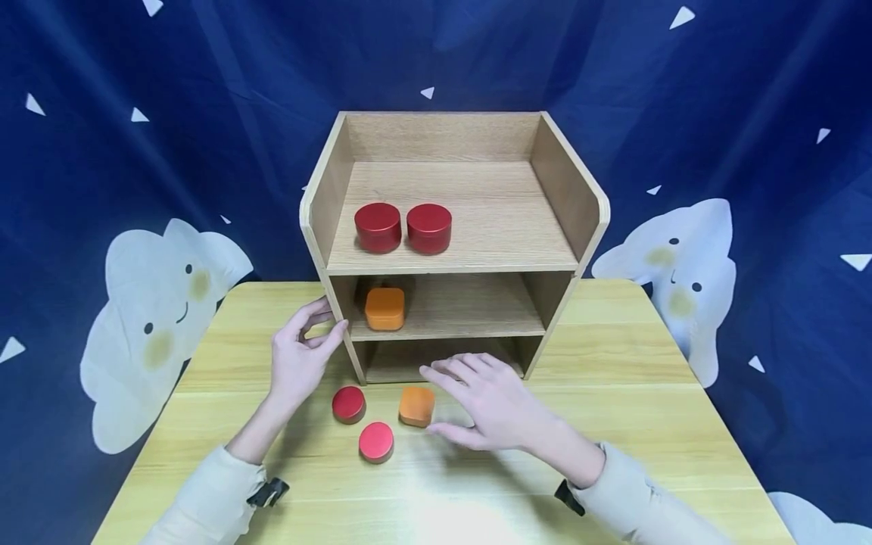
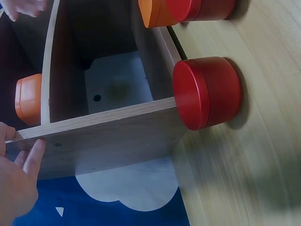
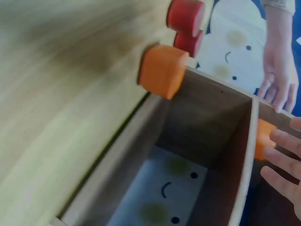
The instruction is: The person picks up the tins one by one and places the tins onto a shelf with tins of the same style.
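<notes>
A wooden shelf unit [image 1: 450, 303] stands on the table. My left hand [image 1: 303, 356] holds its left side panel, thumb at the front edge and fingers against the outer face [image 2: 33, 160]. My right hand [image 1: 490, 401] hovers palm down before the lower shelf, fingers spread and nothing held. Just left of its thumb, an orange rounded-square tin [image 1: 416, 406] lies on the table by the shelf's front. Another orange tin [image 1: 384, 309] sits at the left of the middle shelf. Near my left hand are two round red tins, one [image 1: 349, 404] behind the other [image 1: 376, 442].
Two more red tins [image 1: 378, 228] [image 1: 429, 228] stand side by side on the top shelf. The light wooden table [image 1: 627, 424] extends to both sides. A blue curtain [image 1: 436, 53] with cloud figures [image 1: 163, 333] hangs behind.
</notes>
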{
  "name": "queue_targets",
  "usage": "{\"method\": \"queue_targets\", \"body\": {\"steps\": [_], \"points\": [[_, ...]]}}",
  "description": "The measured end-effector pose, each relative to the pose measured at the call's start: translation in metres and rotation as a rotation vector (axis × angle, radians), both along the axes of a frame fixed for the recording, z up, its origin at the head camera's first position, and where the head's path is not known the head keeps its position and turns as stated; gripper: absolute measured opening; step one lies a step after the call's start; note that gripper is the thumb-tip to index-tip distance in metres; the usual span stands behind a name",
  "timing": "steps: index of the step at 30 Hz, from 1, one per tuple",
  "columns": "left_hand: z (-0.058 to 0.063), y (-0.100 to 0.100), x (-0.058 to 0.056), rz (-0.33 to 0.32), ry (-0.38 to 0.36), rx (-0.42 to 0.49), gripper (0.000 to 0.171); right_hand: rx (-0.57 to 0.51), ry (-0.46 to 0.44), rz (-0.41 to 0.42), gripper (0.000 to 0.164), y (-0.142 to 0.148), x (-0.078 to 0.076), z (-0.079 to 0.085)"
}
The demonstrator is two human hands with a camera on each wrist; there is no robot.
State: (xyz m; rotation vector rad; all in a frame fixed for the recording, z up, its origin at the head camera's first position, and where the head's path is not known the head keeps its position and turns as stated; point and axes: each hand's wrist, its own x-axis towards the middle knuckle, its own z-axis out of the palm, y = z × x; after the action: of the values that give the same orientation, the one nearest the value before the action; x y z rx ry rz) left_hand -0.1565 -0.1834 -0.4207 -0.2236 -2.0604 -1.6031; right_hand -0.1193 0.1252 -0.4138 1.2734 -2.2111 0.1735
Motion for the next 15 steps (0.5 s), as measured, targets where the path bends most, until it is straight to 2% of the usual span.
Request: {"method": "queue_targets", "body": {"steps": [3,9,15], "points": [[0.0,0.0,0.0,-0.002,-0.006,-0.001,0.04,0.017,-0.049,-0.014,0.073,-0.002,0.001,-0.014],[-0.001,0.0,-0.001,-0.009,-0.005,0.009,0.04,0.03,-0.22,-0.054,0.078,-0.007,-0.002,-0.037],[-0.001,0.0,-0.001,-0.006,-0.003,0.009,0.04,0.043,-0.271,-0.065,0.078,-0.011,-0.009,-0.059]]}}
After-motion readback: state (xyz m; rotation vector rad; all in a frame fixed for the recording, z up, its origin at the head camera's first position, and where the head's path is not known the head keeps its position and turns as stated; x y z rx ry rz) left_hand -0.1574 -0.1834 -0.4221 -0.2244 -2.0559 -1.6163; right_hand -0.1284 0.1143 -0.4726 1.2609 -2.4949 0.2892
